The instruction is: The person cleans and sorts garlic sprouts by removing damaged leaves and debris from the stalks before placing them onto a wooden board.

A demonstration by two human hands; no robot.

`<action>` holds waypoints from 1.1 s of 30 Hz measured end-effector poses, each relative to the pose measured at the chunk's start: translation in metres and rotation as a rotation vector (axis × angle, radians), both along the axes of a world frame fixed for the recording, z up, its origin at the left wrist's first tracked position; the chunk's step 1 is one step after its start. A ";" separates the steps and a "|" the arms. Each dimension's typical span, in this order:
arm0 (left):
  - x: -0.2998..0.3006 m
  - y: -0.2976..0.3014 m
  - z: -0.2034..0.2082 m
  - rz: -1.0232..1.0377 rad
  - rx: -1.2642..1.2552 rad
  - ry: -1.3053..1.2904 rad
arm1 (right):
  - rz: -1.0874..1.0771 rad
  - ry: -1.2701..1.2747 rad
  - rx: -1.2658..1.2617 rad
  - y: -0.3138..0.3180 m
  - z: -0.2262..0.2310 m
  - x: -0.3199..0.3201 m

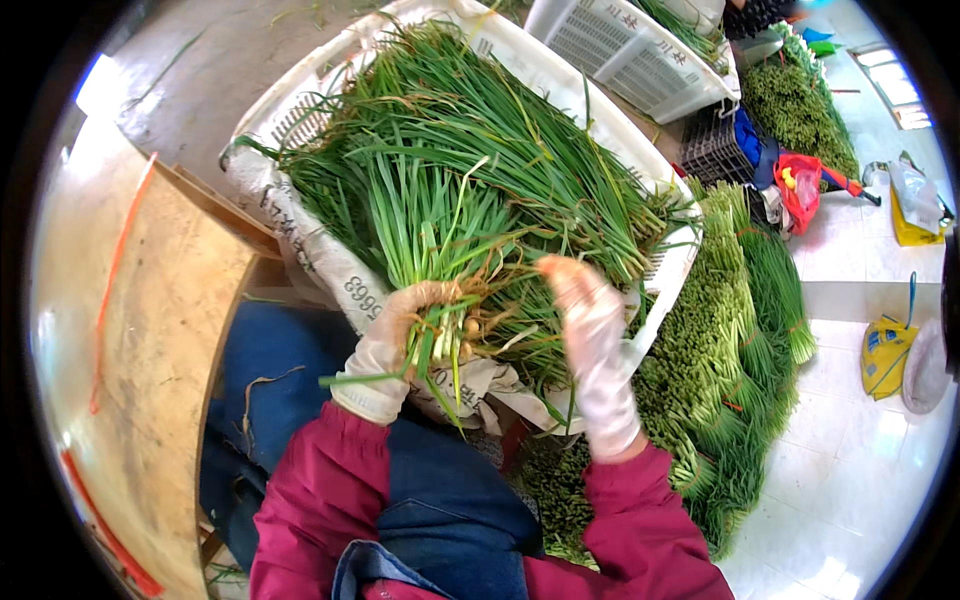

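My left hand (395, 340), in a whitish glove, is closed round the root end of a bunch of garlic chives (430, 220). Its long green leaves point away from me over the crate, and pale stems and small round bulbs show beside my fingers. To the right of the bunch, apart from it, hovers my gloved right hand (590, 330). It is slightly blurred, with fingers stretched toward the roots and nothing visible in them. Under both hands stands a white plastic crate (665, 300) heaped with loose chives (520, 130). A printed white sack (330, 260) drapes over its near side.
Tied bundles of chives (700, 380) are stacked at my right on a pale tiled floor (800, 480). A bent wooden board (150, 330) stands at my left. Farther off are a second white crate (640, 60), a black crate (712, 145) and a red bag (800, 185).
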State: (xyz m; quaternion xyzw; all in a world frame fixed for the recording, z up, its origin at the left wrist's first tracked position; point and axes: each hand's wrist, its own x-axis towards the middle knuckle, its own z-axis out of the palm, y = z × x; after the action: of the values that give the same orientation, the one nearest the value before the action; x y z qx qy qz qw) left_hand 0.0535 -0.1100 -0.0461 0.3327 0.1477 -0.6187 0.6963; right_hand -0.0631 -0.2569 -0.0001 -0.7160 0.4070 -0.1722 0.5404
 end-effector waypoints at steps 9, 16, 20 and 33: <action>-0.030 0.106 0.132 0.011 0.037 -0.226 | 0.175 0.374 -0.397 -0.165 -0.122 -0.001; -0.086 0.219 0.180 0.422 0.218 -0.963 | 0.180 0.504 -0.603 -0.123 -0.073 0.021; -0.149 0.287 0.218 0.795 0.417 -1.048 | 0.240 0.089 -0.500 -0.050 -0.029 0.049; -0.297 0.372 0.159 1.499 0.538 -0.643 | 1.025 -0.388 0.225 0.212 0.098 0.022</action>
State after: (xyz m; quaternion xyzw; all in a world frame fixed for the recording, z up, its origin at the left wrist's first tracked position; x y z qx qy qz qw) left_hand -0.2435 0.2620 0.1127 0.4602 0.2654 0.1851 0.8267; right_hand -0.0407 -0.0446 0.0983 -0.7155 -0.0840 0.0285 0.6929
